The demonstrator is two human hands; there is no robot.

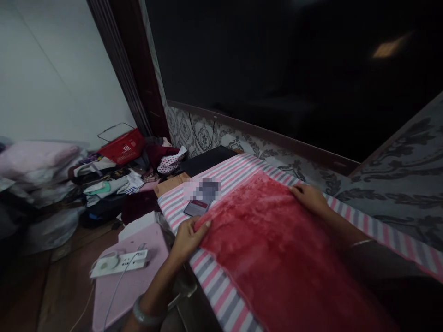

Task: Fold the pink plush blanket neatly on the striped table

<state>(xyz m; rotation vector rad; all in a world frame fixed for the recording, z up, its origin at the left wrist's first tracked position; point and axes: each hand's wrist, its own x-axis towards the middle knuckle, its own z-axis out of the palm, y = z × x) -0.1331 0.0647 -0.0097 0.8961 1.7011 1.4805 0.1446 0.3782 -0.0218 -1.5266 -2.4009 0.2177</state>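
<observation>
A red plush cloth (270, 249) lies spread over a striped cloth (221, 295) in pink, grey and white, which covers a long surface. My left hand (188, 237) pinches the red cloth's far left corner between thumb and fingers. At its far right corner, my right hand (309, 198) grips the edge the same way. Just beyond my left hand a phone (197, 208) rests on the stripes, partly blurred out. The near end of the red cloth runs into shadow at the bottom of the view.
Left of the surface, a pink stool (138, 286) carries a white power strip (121, 263) with cords. Piled clothes (110, 184) and a red shopping basket (122, 145) are on the floor behind. A large dark screen (277, 69) hangs on the patterned wall.
</observation>
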